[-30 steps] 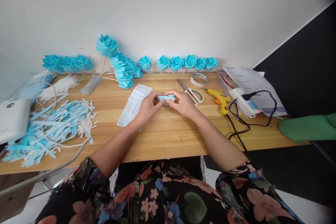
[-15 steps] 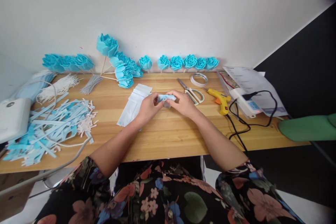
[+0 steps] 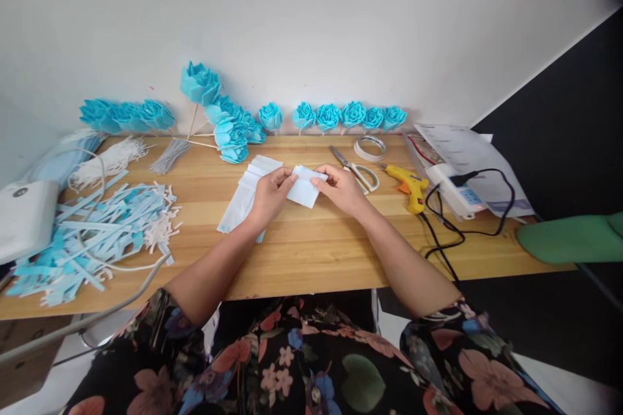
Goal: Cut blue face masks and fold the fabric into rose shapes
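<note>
A pale blue folded square of fabric (image 3: 306, 189) is pinched between my two hands above the table. My left hand (image 3: 273, 193) grips its left edge, thumb on the near face. On the other side, my right hand (image 3: 341, 188) holds the upper right edge, its thumb also in front. Flat light-blue fabric sheets (image 3: 239, 198) lie overlapping on the table under and beside my left wrist. Scissors (image 3: 357, 172) with white handles rest just beyond my right hand, partly covered by it.
Blue fabric flowers (image 3: 328, 118) on sticks line the wall. A roll of tape (image 3: 370, 148), a yellow glue gun (image 3: 411, 188) and a power strip (image 3: 455, 191) are to the right. Cut strips (image 3: 111, 227), grey wires (image 3: 169, 155) and a white device (image 3: 26, 220) occupy the left.
The fabric piece, seen as a narrow bunched shape before, now shows its flat square face. Both hands have stayed in nearly the same place.
</note>
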`<state>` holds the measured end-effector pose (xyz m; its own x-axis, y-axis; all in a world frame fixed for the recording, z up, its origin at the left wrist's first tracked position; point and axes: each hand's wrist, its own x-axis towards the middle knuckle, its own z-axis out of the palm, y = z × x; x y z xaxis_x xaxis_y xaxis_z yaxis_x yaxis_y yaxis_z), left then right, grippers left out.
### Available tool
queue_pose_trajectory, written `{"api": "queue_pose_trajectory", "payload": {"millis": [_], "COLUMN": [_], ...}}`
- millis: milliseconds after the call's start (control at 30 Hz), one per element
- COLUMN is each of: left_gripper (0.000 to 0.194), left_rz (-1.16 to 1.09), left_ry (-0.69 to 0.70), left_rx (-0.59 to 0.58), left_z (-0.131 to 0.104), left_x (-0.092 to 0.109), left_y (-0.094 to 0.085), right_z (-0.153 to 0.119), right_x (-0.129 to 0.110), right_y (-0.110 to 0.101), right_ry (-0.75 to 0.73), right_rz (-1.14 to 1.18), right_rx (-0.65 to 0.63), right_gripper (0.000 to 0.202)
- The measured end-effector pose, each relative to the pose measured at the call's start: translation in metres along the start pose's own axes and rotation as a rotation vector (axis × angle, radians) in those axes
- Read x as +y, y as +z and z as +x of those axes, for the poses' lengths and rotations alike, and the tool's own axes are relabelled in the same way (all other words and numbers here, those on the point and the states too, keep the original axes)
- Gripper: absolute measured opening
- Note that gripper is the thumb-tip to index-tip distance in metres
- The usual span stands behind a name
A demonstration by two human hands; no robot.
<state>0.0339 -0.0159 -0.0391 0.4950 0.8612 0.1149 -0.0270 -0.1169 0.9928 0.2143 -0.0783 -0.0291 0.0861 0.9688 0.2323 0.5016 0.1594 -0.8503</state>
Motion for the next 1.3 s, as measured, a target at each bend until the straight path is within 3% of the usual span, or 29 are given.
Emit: {"api": "queue_pose_trajectory", "payload": {"millis": [100, 333, 867, 1167, 1300], "left_gripper": [0.030, 0.040, 0.006, 0.007, 0.025], "left_rz": [0.027, -0.066, -0.256, -0.205, -0.152], "left_ry": [0.021, -0.064, -0.169, -0.156, -0.136], "left_rx": [0.025, -0.078, -0.001, -0.025, -0.028], "left_z": [0.000, -0.001, 0.000, -0.001, -0.001], "left_x": [0.003, 0.009, 0.018, 0.020, 0.022], "left_y": [-0.001, 0.003, -0.004, -0.002, -0.003], "right_z": [0.000, 0.000, -0.001, 0.000, 0.001], "right_x": [0.000, 0.001, -0.003, -0.004, 0.001], "right_y": [0.000, 0.000, -0.004, -0.003, -0.004], "right_ry": [0.018, 0.031, 0.010, 0.033, 0.082], "right_rz": [0.035, 0.063, 0.209, 0.248, 0.266], "right_rx": [-0.010, -0.006, -0.066, -0.066, -0.139], "right_gripper": [0.021, 0.021, 0.018, 0.020, 0.038]}}
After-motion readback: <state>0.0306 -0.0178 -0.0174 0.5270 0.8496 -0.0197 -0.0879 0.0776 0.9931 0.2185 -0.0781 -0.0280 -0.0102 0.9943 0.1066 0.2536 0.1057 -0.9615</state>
